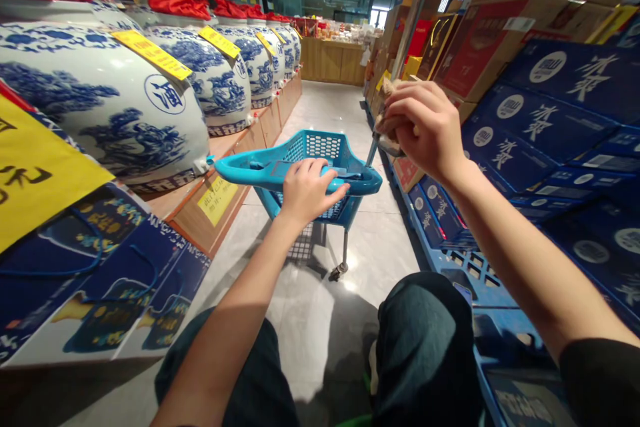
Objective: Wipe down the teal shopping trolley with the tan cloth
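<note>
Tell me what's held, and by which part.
The right hand grips a brownish cloth by its bunched folds; the left hand lies on the blue cart handle, grip unclear.

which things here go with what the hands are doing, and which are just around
With the hands:
- blue cart, left hand on its handle
- crumpled brownish item, perhaps cloth, in right hand

Just around:
- blue-and-white jars
- blue boxes
- yellow labels
</note>
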`<action>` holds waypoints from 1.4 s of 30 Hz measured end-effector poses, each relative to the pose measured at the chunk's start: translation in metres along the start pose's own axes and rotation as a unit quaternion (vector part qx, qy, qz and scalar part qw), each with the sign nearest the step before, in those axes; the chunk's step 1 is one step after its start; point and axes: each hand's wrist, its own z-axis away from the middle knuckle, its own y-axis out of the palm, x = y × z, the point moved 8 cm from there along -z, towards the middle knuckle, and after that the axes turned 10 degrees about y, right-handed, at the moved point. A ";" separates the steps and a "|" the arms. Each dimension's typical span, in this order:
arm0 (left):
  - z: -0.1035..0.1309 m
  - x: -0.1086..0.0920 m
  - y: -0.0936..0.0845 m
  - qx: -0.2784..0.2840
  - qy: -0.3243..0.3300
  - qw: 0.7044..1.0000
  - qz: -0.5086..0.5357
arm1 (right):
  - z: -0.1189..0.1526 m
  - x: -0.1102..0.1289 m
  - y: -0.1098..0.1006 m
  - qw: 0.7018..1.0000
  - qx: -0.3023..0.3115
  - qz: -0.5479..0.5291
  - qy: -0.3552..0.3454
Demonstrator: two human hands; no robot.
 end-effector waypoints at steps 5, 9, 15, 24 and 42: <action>0.001 0.004 -0.001 -0.005 0.010 1.000 -0.001 | 0.047 0.002 0.005 0.991 -0.133 0.005 -0.035; 0.002 0.008 -0.003 -0.009 0.019 1.000 -0.001 | 0.090 0.008 0.027 0.986 -0.136 0.020 -0.093; 0.008 0.015 -0.007 -0.021 0.028 0.999 -0.008 | 0.021 0.006 0.017 0.993 -0.086 -0.038 -0.067; 0.015 0.023 -0.016 -0.010 0.029 0.999 -0.016 | 0.048 0.030 0.009 0.936 -0.265 -0.225 -0.057; 0.024 0.027 -0.024 -0.017 0.024 0.999 -0.012 | 0.043 -0.084 0.061 0.863 -0.246 -0.363 0.249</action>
